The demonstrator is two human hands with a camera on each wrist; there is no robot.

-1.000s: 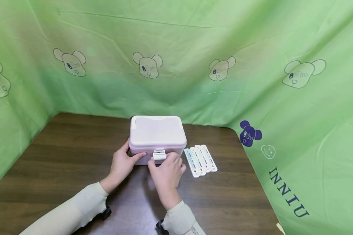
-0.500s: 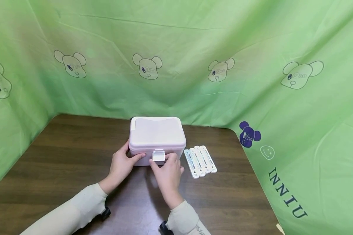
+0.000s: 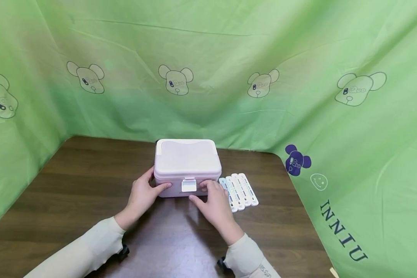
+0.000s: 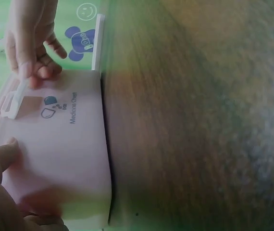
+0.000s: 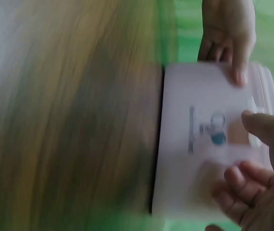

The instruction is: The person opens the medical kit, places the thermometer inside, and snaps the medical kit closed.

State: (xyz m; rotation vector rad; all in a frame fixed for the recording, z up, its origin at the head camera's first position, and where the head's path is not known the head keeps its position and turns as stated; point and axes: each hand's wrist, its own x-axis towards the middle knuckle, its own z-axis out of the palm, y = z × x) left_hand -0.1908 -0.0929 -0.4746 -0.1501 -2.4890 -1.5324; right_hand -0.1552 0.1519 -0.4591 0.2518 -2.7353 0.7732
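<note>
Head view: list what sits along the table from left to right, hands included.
left hand → white latch on the front of the pink box → right hand → row of white strips.

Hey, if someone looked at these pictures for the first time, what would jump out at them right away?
First, the pale pink medicine box with its lid shut, standing mid-table on the dark wooden table, with the left hand at its front left corner and the right hand touching its front just right of the white latch. Next, the row of white pill strips lying right of the box, and the green bear-print curtain all around.
</note>
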